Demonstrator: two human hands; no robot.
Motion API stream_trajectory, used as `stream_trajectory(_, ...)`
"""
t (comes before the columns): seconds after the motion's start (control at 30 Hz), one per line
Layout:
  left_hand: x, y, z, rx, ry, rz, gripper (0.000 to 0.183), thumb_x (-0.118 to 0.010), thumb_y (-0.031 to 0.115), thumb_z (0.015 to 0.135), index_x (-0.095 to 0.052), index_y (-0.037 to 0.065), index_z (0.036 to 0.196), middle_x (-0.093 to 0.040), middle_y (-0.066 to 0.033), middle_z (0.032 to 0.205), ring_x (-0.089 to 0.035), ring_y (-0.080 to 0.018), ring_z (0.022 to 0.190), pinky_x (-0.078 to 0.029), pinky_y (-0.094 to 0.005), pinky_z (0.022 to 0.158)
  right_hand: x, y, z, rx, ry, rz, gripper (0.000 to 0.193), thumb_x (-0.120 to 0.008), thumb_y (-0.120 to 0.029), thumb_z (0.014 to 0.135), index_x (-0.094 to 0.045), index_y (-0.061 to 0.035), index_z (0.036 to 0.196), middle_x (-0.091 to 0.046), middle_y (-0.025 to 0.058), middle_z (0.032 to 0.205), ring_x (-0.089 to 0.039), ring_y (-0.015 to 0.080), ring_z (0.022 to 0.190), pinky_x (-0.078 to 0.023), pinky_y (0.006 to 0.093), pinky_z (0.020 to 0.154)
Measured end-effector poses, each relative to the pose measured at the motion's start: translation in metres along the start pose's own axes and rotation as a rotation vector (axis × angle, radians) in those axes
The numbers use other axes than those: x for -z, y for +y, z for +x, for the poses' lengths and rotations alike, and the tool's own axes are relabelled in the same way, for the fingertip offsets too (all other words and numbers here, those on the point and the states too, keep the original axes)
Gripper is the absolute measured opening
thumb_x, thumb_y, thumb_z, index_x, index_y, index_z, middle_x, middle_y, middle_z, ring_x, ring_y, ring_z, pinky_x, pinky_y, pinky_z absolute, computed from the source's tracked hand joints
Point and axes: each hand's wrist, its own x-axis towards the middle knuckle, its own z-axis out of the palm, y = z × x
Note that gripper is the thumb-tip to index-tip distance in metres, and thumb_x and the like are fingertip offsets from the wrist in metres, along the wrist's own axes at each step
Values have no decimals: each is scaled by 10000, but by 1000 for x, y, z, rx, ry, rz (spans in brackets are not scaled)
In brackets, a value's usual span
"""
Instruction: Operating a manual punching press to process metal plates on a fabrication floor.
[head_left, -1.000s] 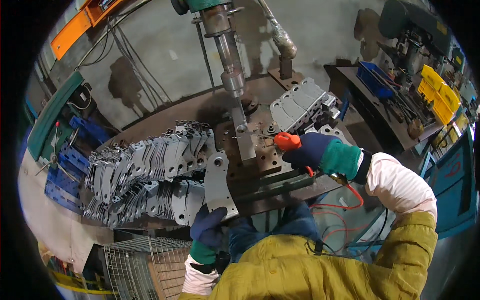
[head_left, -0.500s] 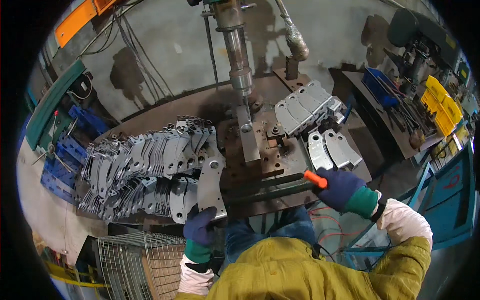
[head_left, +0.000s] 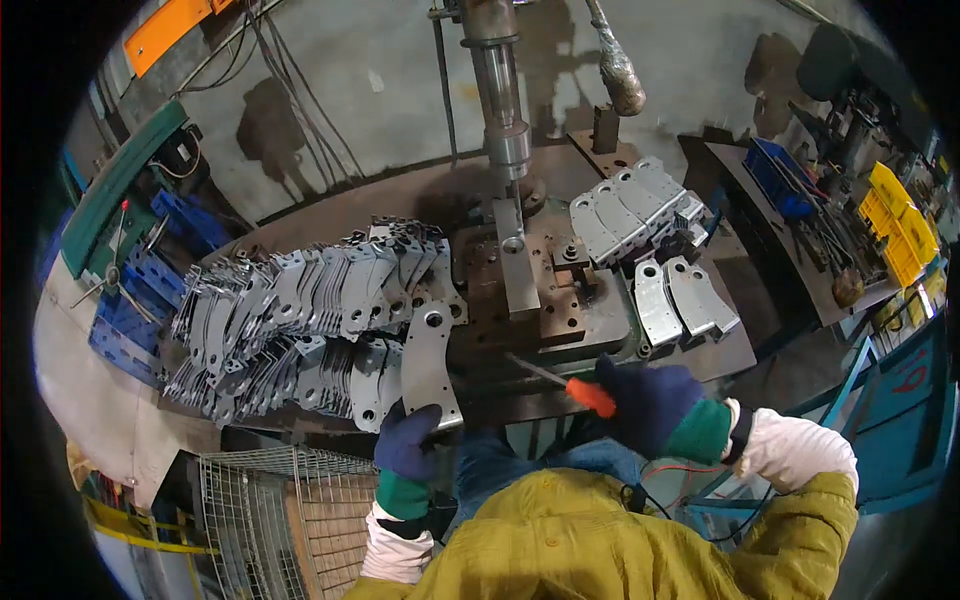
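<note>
My left hand (head_left: 406,442), in a dark blue glove, is closed on the near end of a curved flat metal plate (head_left: 427,360) with a round hole at its far end. The plate lies at the right edge of a large heap of similar metal parts (head_left: 290,305). In my gloved right hand (head_left: 655,405) is a screwdriver (head_left: 590,396) with an orange handle, its shaft pointing left over the near edge of the machine base. Beyond it, a flat steel bar (head_left: 517,270) lies on the drilled block under the machine's vertical spindle (head_left: 508,145).
Formed metal parts (head_left: 625,215) lie in a row at the right of the bench, with two more pieces (head_left: 682,300) nearer me. A wire basket (head_left: 290,510) stands below the bench at left. Blue and yellow bins (head_left: 895,220) sit on the far right table.
My right hand has moved left and slightly down with the screwdriver, whose shaft now shows. My left hand still holds the plate. The whole view has shifted slightly.
</note>
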Motion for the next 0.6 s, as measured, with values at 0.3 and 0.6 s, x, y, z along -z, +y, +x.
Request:
stream_trajectory(0.3, 8, -12, -4, -372, -37, 269, 317, -730, 55, 749, -739, 95, 1063, -684, -261, 1112, -696, -417, 1006, -565, -461, 880, -7, -3, -4, -177, 109, 70, 571, -764, -357, 833, -551, -115, 1304, -707, 191, 886, -692, 416, 801, -540, 496, 671)
stream_trajectory(0.6, 15, -55, 26, -522, -123, 192, 310, -704, 139, 900, -678, 52, 1196, -706, -122, 1089, -687, -247, 913, -588, -400, 727, -43, 131, -152, -859, 993, 30, 497, -716, -323, 918, -609, -116, 1357, -722, 164, 965, -705, 354, 872, -540, 436, 775)
